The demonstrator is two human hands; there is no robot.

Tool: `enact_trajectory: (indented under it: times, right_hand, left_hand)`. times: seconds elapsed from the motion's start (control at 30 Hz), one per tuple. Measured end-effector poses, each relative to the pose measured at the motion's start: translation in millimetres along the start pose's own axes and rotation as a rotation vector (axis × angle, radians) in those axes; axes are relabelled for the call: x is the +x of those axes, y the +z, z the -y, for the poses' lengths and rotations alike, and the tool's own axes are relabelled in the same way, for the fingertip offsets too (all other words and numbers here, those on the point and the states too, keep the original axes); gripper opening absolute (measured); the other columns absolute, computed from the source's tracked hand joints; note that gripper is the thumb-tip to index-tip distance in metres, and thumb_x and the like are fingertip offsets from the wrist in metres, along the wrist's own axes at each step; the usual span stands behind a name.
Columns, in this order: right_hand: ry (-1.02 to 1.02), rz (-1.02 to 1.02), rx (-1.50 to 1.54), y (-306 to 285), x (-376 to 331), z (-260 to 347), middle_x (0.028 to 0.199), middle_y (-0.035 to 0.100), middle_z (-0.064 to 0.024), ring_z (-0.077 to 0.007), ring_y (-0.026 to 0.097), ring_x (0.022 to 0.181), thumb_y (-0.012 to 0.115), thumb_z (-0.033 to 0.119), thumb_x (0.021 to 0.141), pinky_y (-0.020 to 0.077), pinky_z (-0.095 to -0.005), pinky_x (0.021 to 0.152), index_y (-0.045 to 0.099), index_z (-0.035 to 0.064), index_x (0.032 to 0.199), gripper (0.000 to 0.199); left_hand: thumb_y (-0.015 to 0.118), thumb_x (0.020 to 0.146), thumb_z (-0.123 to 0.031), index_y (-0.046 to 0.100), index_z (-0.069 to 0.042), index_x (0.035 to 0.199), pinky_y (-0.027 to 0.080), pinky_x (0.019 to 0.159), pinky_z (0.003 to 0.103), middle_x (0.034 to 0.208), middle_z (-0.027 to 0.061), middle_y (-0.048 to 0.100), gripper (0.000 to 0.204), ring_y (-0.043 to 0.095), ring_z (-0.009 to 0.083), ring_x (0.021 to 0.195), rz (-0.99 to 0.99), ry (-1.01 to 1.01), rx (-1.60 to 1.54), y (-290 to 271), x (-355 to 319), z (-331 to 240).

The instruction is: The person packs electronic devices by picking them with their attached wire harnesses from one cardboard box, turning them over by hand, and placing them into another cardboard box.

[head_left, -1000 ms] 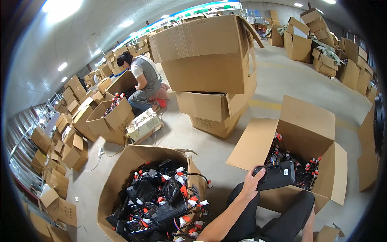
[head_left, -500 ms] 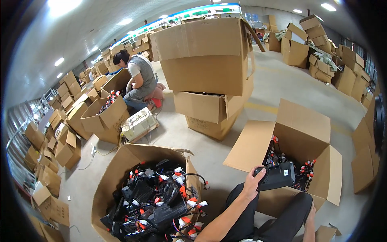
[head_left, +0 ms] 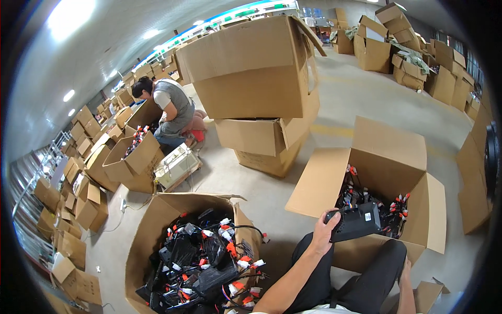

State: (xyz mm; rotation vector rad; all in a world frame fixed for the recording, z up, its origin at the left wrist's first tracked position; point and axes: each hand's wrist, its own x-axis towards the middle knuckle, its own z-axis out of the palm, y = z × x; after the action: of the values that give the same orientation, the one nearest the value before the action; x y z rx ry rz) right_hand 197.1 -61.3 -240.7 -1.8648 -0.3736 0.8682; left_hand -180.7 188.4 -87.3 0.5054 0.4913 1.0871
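My left hand (head_left: 325, 230) is closed round one end of a flat black plastic device (head_left: 357, 222) with a small white label, holding it above the near edge of an open carton (head_left: 389, 149). Wires with red and white connectors (head_left: 401, 206) lie inside that carton. Against the outer side of my right knee rests my right hand (head_left: 406, 269); its fingers are mostly hidden. To my left stands a carton (head_left: 137, 248) filled with black devices (head_left: 209, 251), some in plastic film, with cables ending in red and white plugs.
Stacked large cartons (head_left: 251, 78) stand ahead. Beyond, a co-worker (head_left: 175, 107) crouches by a carton of wired parts (head_left: 133, 162), next to a pale boxy machine (head_left: 178, 166) with a cord on the floor. More cartons line the left (head_left: 91, 206) and far right (head_left: 374, 49).
The whole view has shifted slightly. My left hand still holds the black device over the carton's near edge, and my right hand stays by the knee.
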Motion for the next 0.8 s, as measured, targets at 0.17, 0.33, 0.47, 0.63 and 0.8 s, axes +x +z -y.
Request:
enact_trajectory:
  times: [0.17,0.33,0.47,0.63,0.8]
  right_hand:
    - [-0.095,0.097,0.215,8,-13,-6,0.136,0.055,-0.0157,-0.0262,0.054,0.122,0.045,0.055,0.100,0.0405,-0.0365,0.107,0.050,-0.0039,0.140,0.071]
    - [-0.002,-0.039,-0.124,31,-48,57,0.123,0.063,-0.0159,-0.0220,0.056,0.114,0.048,0.044,0.102,0.0415,-0.0333,0.102,0.057,-0.0092,0.130,0.061]
    - [-0.268,0.076,-0.359,18,-35,70,0.102,0.069,-0.0254,-0.0281,0.063,0.090,0.045,0.039,0.104,0.0472,-0.0380,0.085,0.062,-0.0089,0.113,0.052]
    - [-0.484,-0.146,-0.214,27,-53,122,0.081,0.060,-0.0165,-0.0247,0.060,0.077,0.061,0.017,0.093,0.0485,-0.0356,0.073,0.060,-0.0020,0.092,0.019]
    - [-0.615,0.082,0.104,43,-86,219,0.088,0.063,-0.0071,-0.0136,0.059,0.082,0.059,0.018,0.098,0.0490,-0.0296,0.076,0.062,-0.0017,0.104,0.021]
  left_hand:
    - [0.072,0.093,-0.020,0.056,-0.005,0.123,0.056,0.081,0.030,0.106,0.0063,0.064,0.037,0.065,0.0137,0.091,0.007,-0.040,0.046,1,4,6]
    - [0.069,0.093,-0.013,0.058,-0.004,0.123,0.056,0.094,0.043,0.116,0.0132,0.064,0.033,0.065,0.0256,0.105,-0.110,0.001,0.048,-5,6,7]
    - [0.059,0.097,-0.029,0.056,-0.006,0.132,0.045,0.107,0.049,0.135,0.0126,0.059,0.042,0.058,0.0305,0.123,-0.173,-0.014,0.055,-6,3,-1]
    - [0.059,0.095,-0.042,0.062,-0.013,0.128,0.052,0.100,0.045,0.127,0.0080,0.067,0.044,0.063,0.0263,0.117,-0.240,0.083,-0.038,25,-7,-26]
    - [0.054,0.094,-0.046,0.051,-0.010,0.139,0.049,0.104,0.049,0.137,0.0130,0.057,0.058,0.058,0.0308,0.124,0.204,0.194,0.251,106,-23,-44]
